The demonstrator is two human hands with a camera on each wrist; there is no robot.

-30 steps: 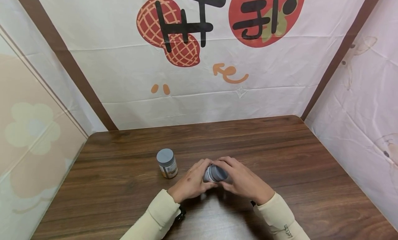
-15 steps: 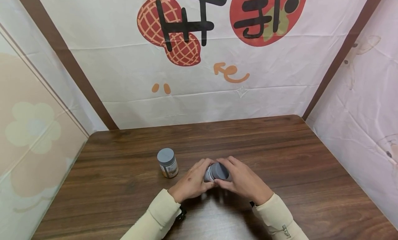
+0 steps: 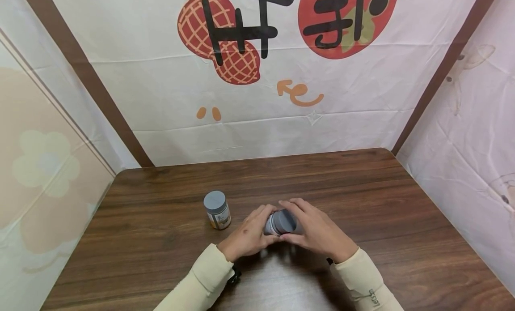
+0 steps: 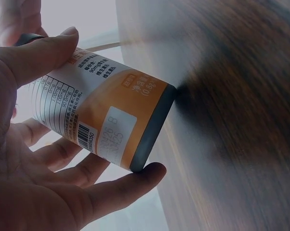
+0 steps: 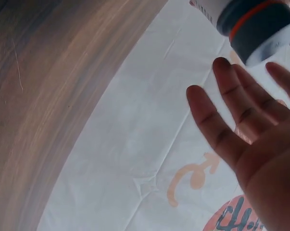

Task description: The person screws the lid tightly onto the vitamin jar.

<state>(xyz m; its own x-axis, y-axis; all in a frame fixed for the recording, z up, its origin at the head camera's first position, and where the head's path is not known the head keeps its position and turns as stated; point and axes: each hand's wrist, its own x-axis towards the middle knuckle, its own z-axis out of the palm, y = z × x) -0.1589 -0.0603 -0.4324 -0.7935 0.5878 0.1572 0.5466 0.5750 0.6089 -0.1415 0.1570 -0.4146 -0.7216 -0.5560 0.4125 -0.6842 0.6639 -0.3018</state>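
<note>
My left hand (image 3: 250, 232) grips a small supplement jar (image 4: 104, 103) tilted toward the right, its thumb on one side and fingers on the other. The white and orange label and the jar's dark base show in the left wrist view; the base's edge is at or near the table. Around the grey screw lid (image 3: 284, 220) is my right hand (image 3: 322, 232), its thumb at the lid's lower edge. In the right wrist view its fingers are extended and stand apart from the dark lid (image 5: 267, 33), where an orange ring shows.
A second jar (image 3: 217, 211) with a grey lid stands upright on the brown wooden table (image 3: 161, 212), left of my hands. A printed white cloth (image 3: 257, 136) hangs behind the table, with more cloth at both sides.
The right hand's fingers have loosened from the lid and lifted slightly, after closing on it half a second ago. The left hand holds its place, and the second jar stays put.
</note>
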